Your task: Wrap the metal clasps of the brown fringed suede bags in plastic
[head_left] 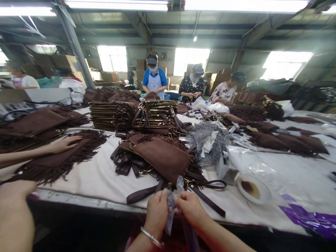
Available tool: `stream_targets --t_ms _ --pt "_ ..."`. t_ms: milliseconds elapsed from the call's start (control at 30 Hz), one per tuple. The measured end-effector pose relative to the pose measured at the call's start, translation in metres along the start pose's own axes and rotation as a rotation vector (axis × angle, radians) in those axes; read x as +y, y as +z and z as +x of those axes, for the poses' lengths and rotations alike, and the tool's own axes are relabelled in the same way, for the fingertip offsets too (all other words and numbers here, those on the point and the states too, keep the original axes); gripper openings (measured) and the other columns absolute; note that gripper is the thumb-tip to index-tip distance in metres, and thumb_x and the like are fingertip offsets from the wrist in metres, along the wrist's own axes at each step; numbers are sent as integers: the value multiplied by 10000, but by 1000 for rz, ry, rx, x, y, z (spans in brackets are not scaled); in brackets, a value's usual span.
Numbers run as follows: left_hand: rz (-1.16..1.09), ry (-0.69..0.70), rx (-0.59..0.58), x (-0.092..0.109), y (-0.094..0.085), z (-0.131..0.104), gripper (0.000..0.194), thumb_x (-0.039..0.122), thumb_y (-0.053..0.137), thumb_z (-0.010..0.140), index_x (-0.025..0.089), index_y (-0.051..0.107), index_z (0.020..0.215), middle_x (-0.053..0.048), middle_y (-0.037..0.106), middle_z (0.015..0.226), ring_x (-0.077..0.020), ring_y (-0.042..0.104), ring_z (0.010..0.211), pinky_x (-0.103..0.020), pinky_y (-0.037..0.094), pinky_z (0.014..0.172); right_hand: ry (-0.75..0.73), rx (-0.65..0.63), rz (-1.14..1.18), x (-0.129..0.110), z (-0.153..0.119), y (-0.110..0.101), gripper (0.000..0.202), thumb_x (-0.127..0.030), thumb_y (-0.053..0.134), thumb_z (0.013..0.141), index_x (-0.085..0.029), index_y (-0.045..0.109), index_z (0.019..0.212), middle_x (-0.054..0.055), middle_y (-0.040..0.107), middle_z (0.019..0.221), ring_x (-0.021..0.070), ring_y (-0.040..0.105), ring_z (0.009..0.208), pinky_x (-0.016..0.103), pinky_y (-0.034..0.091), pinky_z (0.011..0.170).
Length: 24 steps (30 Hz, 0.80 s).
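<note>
Near the table's front edge, my left hand, with a bangle at the wrist, pinches a crumpled piece of translucent plastic between thumb and fingers. My right hand is closed right beside it, also pinching translucent plastic; whether both hold one piece I cannot tell. Something small and dark shows inside the plastic, too unclear to name. Just beyond my fingers lies a brown fringed bag on a pile of similar ones. A dark wrist strap and gold-coloured clasps spread from the pile toward my hands.
Brown bags with gold zips stand stacked behind. To the right are crumpled grey-patterned packaging, a round white dish with brown residue, and purple plastic. Another person's hand rests on fringed bags at left. Several co-workers are across the table.
</note>
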<state>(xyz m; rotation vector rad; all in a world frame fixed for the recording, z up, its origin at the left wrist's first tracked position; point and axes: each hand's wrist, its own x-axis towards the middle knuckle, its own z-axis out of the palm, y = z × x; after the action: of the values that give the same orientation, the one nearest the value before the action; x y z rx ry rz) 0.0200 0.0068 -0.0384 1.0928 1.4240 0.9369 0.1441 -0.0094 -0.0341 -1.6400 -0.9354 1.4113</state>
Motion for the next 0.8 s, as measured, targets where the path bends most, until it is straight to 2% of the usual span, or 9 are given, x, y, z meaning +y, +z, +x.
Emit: stream_targets --t_ms 133,200,400,567,667,800 --pt "0 -16 9 -4 2 3 513 631 507 777 145 626 663 -39 603 588 -180 535 578 -278 396 526 -37 75 6 -13 1 2 173 -306 585 645 -178 513 553 -72 447 418 81 406 416 209 329 439" --pt "-68 -57 -17 -6 2 2 560 678 522 743 134 642 682 -39 608 589 -179 535 567 -281 404 520 -58 106 -8 -20 2 2 125 -230 560 635 -169 526 531 -65 469 417 78 414 423 201 315 439" --pt "-287 -170 -88 -9 2 -5 626 721 647 609 118 688 770 -64 664 648 -197 602 609 -288 464 549 -55 162 -29 -31 13 4 154 -156 544 642 -170 523 490 -55 495 391 81 422 401 200 298 419" --pt "-332 -205 -115 -4 1 -2 614 723 647 616 129 658 774 -43 632 572 -169 583 503 -279 457 489 -10 130 6 -28 21 12 123 -183 535 647 -180 521 525 -40 539 397 85 439 335 196 295 364" --pt "-323 -212 -142 0 2 3 588 731 618 638 152 616 739 -40 633 561 -164 578 471 -275 450 458 10 109 45 -22 23 11 122 -250 533 658 -189 507 556 -36 567 421 71 396 280 194 262 318" --pt "-266 -242 -203 4 7 12 514 692 580 701 178 572 706 -22 617 508 -167 571 436 -275 440 426 10 89 98 -14 26 9 204 -367 549 667 -196 487 575 -50 532 394 66 381 262 191 286 312"
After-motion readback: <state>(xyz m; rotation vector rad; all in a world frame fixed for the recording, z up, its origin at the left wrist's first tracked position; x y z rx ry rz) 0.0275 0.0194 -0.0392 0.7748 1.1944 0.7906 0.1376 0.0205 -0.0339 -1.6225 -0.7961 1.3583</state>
